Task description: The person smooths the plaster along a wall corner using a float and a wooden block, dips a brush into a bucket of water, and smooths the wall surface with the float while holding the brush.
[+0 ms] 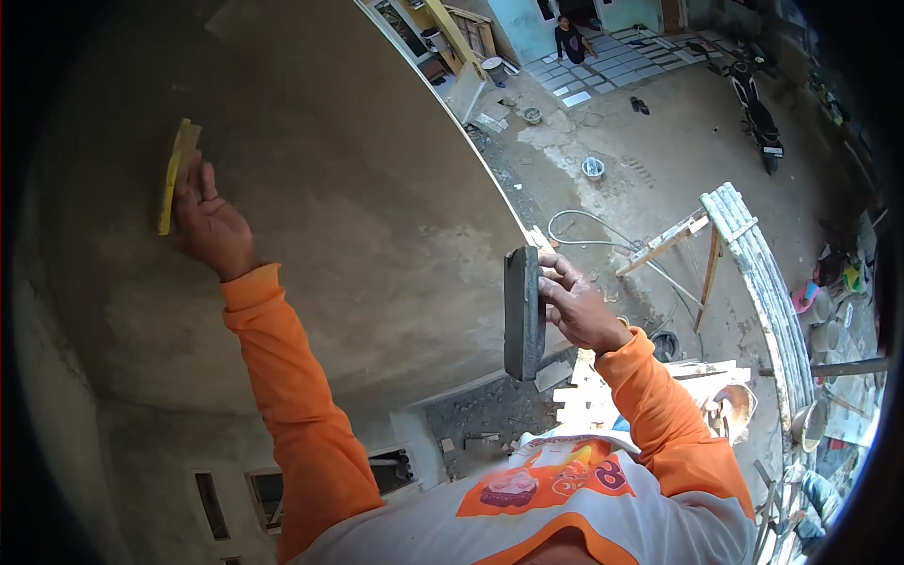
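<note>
My left hand [217, 226] reaches up to the grey plastered wall [358, 188]. Its fingers close on a thin, flat yellow tool [171, 184], seen almost edge-on at the wall; its exact kind is unclear. My right hand [584, 306] is raised by the wall's right edge, gripping a dark grey rectangular float [521, 315] from behind. The float stands upright with its long flat face toward the wall side, and the fingers partly hide its handle. Damp, lighter patches mark the wall between my hands.
Far below lies a yard with a bucket [592, 169], a looped hose [584, 226] and a parked motorcycle [753, 108]. Bamboo scaffolding [758, 282] stands at right. A person [570, 42] sits on the tiled area; another [810, 292] is at the far right.
</note>
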`<state>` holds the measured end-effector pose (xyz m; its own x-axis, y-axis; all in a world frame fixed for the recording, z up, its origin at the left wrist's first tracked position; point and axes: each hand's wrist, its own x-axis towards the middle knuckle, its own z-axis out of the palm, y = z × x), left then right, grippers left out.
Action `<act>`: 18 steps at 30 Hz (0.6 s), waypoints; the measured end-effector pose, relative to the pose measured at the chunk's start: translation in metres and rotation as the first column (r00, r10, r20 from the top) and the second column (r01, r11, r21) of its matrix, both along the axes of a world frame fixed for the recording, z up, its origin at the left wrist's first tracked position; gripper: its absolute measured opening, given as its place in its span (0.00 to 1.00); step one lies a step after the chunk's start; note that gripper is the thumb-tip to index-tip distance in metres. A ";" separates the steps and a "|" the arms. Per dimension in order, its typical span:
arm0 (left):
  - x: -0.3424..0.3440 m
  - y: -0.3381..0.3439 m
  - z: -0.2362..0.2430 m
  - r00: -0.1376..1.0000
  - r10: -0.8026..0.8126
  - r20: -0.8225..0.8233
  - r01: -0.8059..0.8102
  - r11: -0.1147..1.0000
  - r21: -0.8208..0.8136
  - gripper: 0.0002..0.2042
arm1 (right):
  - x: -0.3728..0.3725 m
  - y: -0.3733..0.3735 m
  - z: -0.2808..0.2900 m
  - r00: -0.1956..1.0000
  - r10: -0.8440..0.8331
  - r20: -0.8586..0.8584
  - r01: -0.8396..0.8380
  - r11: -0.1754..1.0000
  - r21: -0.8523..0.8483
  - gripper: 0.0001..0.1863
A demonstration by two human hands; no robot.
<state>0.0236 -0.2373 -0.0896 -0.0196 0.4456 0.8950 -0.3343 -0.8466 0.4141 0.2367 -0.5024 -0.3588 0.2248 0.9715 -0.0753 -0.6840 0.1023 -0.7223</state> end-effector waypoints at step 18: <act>-0.010 0.085 0.113 0.951 0.123 0.282 -0.223 0.907 0.357 0.25 | -0.063 0.123 -0.018 0.510 -0.782 0.358 0.788 0.591 0.170 0.23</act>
<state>0.0135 -0.1518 0.0238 -0.3080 0.0409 0.9505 -0.2172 -0.9757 -0.0284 0.1742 -0.3798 -0.3766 0.9064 0.3837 0.1764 -0.0189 0.4540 -0.8908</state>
